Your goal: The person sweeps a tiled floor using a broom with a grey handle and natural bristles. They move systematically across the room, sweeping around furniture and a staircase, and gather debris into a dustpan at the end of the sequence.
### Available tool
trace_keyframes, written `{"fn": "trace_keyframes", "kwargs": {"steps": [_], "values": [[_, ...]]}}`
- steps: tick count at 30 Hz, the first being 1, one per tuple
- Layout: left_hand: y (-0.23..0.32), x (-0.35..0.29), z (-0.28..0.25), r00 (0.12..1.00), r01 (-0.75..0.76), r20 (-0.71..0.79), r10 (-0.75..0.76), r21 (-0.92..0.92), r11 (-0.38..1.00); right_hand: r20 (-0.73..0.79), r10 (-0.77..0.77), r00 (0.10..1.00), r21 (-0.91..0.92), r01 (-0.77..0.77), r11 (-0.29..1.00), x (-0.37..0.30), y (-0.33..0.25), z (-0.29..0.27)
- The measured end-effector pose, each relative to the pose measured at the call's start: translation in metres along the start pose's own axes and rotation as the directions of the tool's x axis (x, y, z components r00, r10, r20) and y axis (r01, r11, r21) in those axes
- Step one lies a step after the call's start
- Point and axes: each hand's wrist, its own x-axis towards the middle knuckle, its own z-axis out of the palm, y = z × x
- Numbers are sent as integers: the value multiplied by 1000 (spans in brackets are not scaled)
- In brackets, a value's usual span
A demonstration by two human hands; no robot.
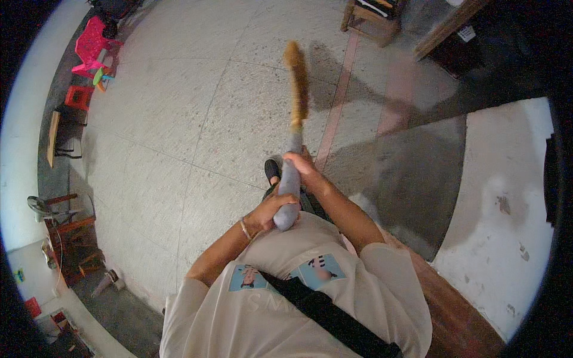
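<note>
Left hand [270, 212], lower centre of frame: fingers wrapped round the thick grey handle [290, 182], close to its butt. Right hand [303, 168] just above, fingers closed on the same handle. Blurred tan, bristly-looking head [299, 89] points to upper centre. Farther: speckled floor [161, 101]; pink chair [92, 46], upper left.

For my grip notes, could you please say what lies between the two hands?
The head view shows a stretch of grey handle between the left hand and right hand.
</note>
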Motion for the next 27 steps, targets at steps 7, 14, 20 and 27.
{"fn": "trace_keyframes", "kwargs": {"steps": [7, 14, 20, 27], "values": [[50, 100, 4, 939, 238, 223, -261, 127, 963, -214, 168, 962, 228, -118, 966, 50, -22, -99], [114, 153, -38, 891, 251, 348, -293, 161, 954, -270, 252, 929, 330, -156, 931, 125, -26, -94], [162, 78, -115, 970, 202, 130, -205, 35, 979, -156, 237, 959, 89, -225, 970, 190, 2, 29], [197, 23, -113, 982, -53, -185, 27, -138, 989, 44, 236, 971, -121, -229, 966, 195, -52, 165]]}}
